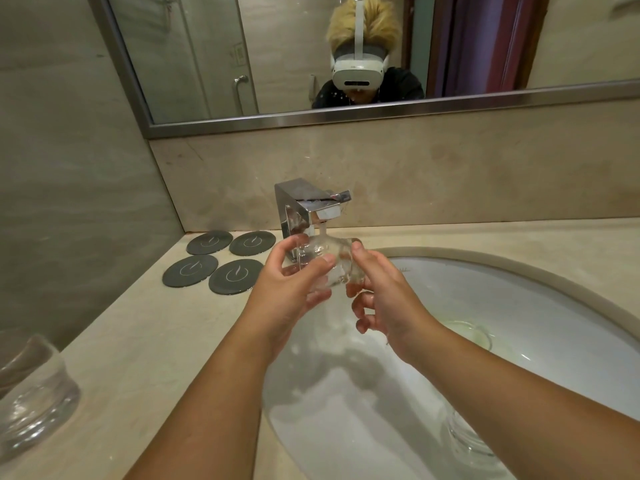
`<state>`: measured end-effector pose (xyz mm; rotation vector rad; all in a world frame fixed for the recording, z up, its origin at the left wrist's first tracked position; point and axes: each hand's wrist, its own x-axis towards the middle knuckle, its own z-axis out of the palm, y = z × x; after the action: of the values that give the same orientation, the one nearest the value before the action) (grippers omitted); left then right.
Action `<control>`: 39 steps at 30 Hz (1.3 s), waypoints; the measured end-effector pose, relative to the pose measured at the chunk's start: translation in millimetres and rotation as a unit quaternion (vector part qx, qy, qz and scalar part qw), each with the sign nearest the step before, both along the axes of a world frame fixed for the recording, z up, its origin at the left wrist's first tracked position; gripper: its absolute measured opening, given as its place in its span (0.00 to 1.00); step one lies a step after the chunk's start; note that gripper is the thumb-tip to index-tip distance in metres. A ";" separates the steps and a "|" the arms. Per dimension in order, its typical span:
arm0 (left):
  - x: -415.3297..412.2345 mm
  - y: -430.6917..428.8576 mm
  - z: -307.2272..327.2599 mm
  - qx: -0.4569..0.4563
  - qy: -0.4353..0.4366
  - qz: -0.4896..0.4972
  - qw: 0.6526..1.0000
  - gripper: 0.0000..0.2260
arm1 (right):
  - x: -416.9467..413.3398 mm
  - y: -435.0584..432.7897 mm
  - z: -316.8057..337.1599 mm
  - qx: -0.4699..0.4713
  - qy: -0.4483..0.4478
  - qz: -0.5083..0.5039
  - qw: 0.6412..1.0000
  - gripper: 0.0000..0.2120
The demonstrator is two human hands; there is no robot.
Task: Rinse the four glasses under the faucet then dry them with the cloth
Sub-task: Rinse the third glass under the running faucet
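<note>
- The glass, clear and wet, is held in the air above the back part of the sink, directly under the spout of the chrome faucet.
- It lies on its side, its long axis running roughly left to right across the view. A thin edge like a rim shows at the left end and thicker glass at the right, so the mouth seems to point left, but this is not certain.
- A thin stream of water falls from the spout onto the glass's upper side.
- The left grip is closed around the left end, thumb on the near side and fingers curled round the far side.
- The right grip holds the right end, thumb on top and curled fingers beneath.
- A second glass stands on the desk at the lower left edge of the view, blurred.
- Another glass lies in the sink near the bottom right.
- Four round dark coasters lie flat on the desk left of the faucet, each printed with a white ring and a leaf-like mark; no words can be read.
- The mirror above reflects the person's white headset; any marking on it is too small to read.
</note>
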<state>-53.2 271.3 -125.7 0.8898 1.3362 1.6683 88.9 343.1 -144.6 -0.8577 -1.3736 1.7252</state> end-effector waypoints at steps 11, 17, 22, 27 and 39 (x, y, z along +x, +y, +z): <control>-0.2 -2.0 0.5 -0.005 -0.006 -0.062 0.998 0.37 | -0.1 2.5 -3.1 -0.035 0.028 -0.010 0.999 0.24; -0.8 -0.1 -1.2 0.002 0.037 -0.015 0.999 0.28 | 1.0 0.5 -1.9 -0.018 -0.015 -0.021 1.000 0.29; 0.1 0.1 0.2 0.001 0.026 0.003 1.000 0.23 | 0.9 -0.4 0.4 0.001 -0.021 -0.004 1.000 0.23; 0.0 0.3 -2.6 0.000 0.011 -0.038 0.999 0.32 | 0.5 -0.6 -0.2 -0.021 0.009 -0.020 1.000 0.23; -0.3 4.4 -3.1 0.014 0.030 0.003 0.999 0.34 | 1.8 0.7 2.9 -0.043 0.008 -0.002 0.999 0.27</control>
<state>-53.5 275.7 -128.8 0.9597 1.3603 1.6810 90.7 343.8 -141.7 -0.8919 -1.2944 1.7947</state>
